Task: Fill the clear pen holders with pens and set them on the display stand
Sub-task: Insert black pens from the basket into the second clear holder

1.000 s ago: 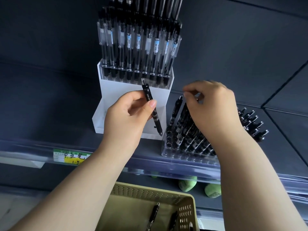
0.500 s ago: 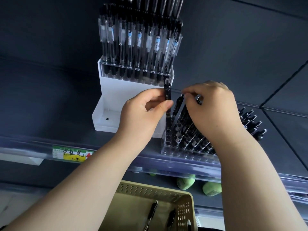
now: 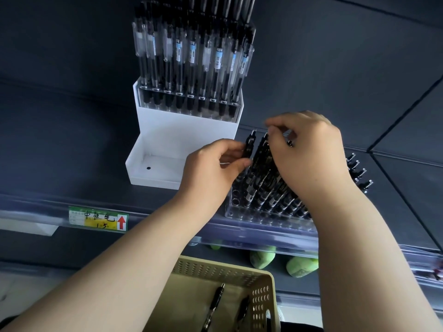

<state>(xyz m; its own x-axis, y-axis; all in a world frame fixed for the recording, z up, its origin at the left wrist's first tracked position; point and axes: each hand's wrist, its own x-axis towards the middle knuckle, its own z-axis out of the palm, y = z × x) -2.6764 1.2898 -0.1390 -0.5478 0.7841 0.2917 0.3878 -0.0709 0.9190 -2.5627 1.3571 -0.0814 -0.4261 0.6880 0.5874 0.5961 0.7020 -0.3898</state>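
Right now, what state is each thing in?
left hand, pinching black pen
right hand, gripping standing pens
clear pen holder, partly filled, front-left holes open
display stand, upper tier stocked, lower tier bare
basket, holding two loose pens

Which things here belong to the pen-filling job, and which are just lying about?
Job: left hand pinching a black pen; right hand gripping racked pens; clear holder; white display stand; basket holding spare pens.
Lying about: price label; green objects.
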